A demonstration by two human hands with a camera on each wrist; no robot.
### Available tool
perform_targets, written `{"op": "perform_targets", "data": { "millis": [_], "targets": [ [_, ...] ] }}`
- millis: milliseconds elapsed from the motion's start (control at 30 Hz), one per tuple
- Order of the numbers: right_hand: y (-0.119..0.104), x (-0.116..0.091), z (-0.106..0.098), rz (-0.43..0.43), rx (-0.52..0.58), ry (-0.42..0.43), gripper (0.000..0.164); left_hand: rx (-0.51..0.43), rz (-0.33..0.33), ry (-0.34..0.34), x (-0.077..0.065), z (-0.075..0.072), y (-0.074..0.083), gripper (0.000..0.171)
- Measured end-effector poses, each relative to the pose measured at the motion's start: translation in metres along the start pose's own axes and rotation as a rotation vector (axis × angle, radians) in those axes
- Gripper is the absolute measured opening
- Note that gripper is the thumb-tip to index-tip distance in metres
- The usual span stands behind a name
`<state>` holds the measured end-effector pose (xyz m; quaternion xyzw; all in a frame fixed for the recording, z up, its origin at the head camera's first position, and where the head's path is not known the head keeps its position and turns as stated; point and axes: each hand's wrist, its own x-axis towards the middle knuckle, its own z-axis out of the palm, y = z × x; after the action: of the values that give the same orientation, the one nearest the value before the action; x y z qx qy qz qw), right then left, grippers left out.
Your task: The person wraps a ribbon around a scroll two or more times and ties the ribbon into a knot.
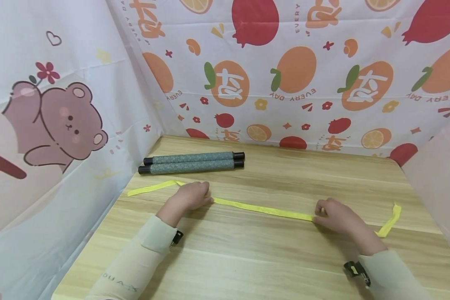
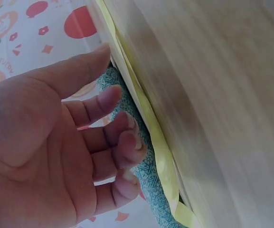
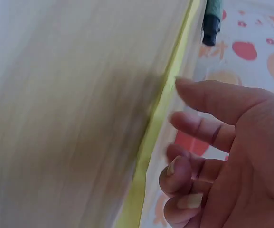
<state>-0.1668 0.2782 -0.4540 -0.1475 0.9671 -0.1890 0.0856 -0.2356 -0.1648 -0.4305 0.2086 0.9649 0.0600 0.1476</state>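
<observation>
Ribbon [image 1: 262, 208] lies on the desk [image 1: 247, 258], nearside of the rods [image 1: 195, 158]; probably light, limp, easily creased, best pinched near its ends; left hand [image 1: 190, 196] and right hand [image 1: 336, 215], loosely bent, grasp nothing.

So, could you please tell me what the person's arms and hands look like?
The left sleeve and right sleeve are long and pale; dark lettering marks the left forearm. A small black device shows at each wrist, left and right. The left hand and right hand wear no gloves, and no rings show on the fingers.
</observation>
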Motion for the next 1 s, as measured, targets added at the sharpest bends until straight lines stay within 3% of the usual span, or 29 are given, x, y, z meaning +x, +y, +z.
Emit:
{"op": "perform_targets", "data": {
  "millis": [267, 667, 1000],
  "targets": [
    [-0.004, 0.006, 0.012, 0.096, 0.111, -0.103, 0.033, -0.052, -0.026, -0.111, 0.004, 0.006, 0.004, 0.034],
    [0.005, 0.008, 0.013, 0.133, 0.192, -0.139, 0.037, -0.128, -0.048, -0.188, 0.012, 0.005, -0.001, 0.039],
    [0.000, 0.008, 0.008, 0.143, 0.211, -0.149, 0.037, -0.107, -0.058, -0.243, 0.016, 0.000, -0.002, 0.039]
  ]
}}
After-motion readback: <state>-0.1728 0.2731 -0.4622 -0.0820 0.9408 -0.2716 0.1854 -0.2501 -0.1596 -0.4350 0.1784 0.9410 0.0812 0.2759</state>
